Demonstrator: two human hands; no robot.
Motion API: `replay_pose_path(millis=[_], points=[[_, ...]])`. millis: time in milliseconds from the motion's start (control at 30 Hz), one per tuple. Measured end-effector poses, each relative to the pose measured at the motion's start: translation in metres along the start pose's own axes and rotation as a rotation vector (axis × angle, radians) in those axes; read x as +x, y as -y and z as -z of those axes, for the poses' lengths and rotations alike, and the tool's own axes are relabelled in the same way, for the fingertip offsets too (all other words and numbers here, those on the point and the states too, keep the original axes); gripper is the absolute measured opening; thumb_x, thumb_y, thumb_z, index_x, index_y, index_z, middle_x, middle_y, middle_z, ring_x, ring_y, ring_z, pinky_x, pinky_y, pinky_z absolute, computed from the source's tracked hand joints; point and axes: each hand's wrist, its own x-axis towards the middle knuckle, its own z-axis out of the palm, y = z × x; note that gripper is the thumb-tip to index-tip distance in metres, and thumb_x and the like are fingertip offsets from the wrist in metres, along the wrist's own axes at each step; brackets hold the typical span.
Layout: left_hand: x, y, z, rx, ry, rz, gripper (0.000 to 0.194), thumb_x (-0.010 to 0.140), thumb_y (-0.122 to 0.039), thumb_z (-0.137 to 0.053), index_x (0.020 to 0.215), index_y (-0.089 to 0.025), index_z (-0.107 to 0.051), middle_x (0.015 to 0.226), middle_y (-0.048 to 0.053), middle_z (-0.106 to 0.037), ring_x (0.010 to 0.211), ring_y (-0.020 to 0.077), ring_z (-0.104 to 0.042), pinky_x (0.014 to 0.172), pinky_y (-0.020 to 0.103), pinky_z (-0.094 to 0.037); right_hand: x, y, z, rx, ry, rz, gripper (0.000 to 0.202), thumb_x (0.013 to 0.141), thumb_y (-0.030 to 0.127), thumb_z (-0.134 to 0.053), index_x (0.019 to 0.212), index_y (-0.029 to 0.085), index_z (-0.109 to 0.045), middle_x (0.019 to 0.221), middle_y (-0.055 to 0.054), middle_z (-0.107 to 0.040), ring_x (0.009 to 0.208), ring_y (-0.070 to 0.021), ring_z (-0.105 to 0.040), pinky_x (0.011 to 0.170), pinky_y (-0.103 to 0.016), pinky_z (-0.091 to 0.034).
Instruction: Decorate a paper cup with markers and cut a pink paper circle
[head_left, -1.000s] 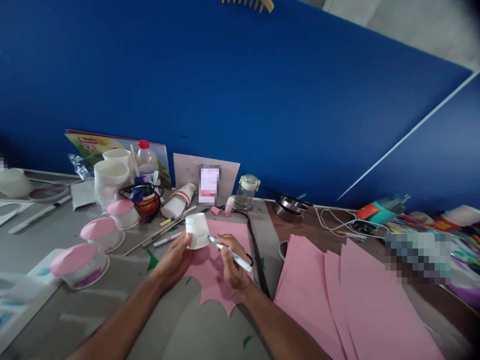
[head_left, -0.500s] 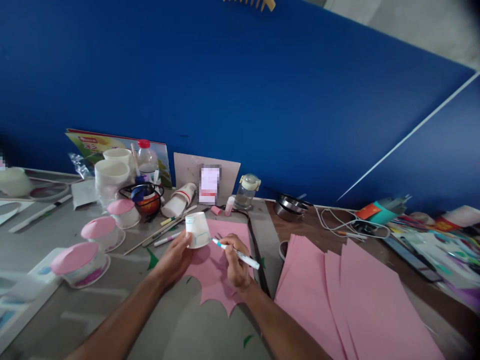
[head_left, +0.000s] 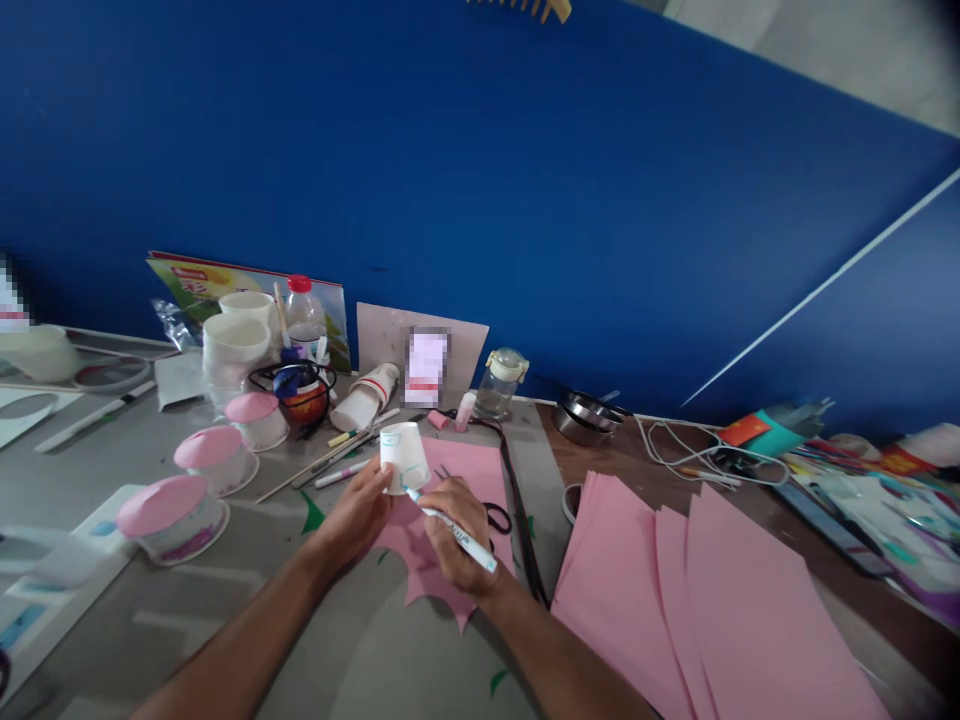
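My left hand [head_left: 358, 515] grips a white paper cup [head_left: 405, 455] by its side; the cup is upside down and carries a few teal lines. In my right hand [head_left: 459, 535] is a white acrylic marker [head_left: 469, 545], its teal tip at the lower part of the cup's wall. Under both hands lies a pink paper sheet [head_left: 442, 590] with a scalloped, pointed edge. Scissors [head_left: 497, 520] rest on that sheet, partly hidden by my right hand. Three decorated cups with pink tops, such as the nearest pink-topped cup [head_left: 169, 515], stand to the left.
Pink paper sheets [head_left: 757, 600] lie stacked at the right. Behind stand a glass jar [head_left: 501, 385], a propped phone [head_left: 426, 368], stacked paper cups [head_left: 236, 350] and a red-capped bottle [head_left: 304, 315]. Brushes and pens [head_left: 330, 460] lie left of the cup. A blue partition [head_left: 480, 180] closes the back.
The marker tip has moved left and down along the cup's wall, and my right hand has shifted left. More of the scissors shows. The whole view has shifted slightly.
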Motion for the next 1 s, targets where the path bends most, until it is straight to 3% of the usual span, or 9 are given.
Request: replay_pose_path(millis=[467,633,1000], points=[[0.0023,0.003,0.0034,0.013,-0.007,-0.022,0.027,0.085,-0.032,-0.068,0.106,-0.016,-0.068,0.108,0.008,-0.072,0.097,0.0226,-0.064,0.088,0.033,-0.045,-0.001,-0.0046,-0.0011,-0.024,0.018,0.012,0.019,0.092,0.027,-0.046,0.089,0.022,-0.063,0.071,-0.002,-0.062,0.066,-0.0178,-0.056,0.073,-0.037,-0.046],[0.0002,0.0003,-0.0009,0.009,0.002,0.004,0.034,0.086,-0.032,-0.067,0.117,-0.018,-0.065,0.109,0.009,-0.072,0.097,0.0237,-0.065,0.088,0.035,-0.047,-0.0038,-0.0085,-0.0007,0.042,-0.06,-0.047,0.018,0.093,0.03,-0.045,0.096,0.022,-0.062,0.079,-0.004,-0.062,0.073,-0.02,-0.058,0.072,-0.037,-0.047],[-0.0029,-0.0005,-0.0033,0.009,0.034,0.04,0.045,0.087,-0.031,-0.065,0.13,-0.019,-0.057,0.106,0.01,-0.073,0.095,0.0248,-0.067,0.086,0.037,-0.05,-0.0007,-0.004,-0.001,0.022,-0.025,-0.039,0.017,0.091,0.023,-0.048,0.098,0.021,-0.063,0.082,-0.005,-0.064,0.078,-0.0204,-0.061,0.076,-0.038,-0.048]])
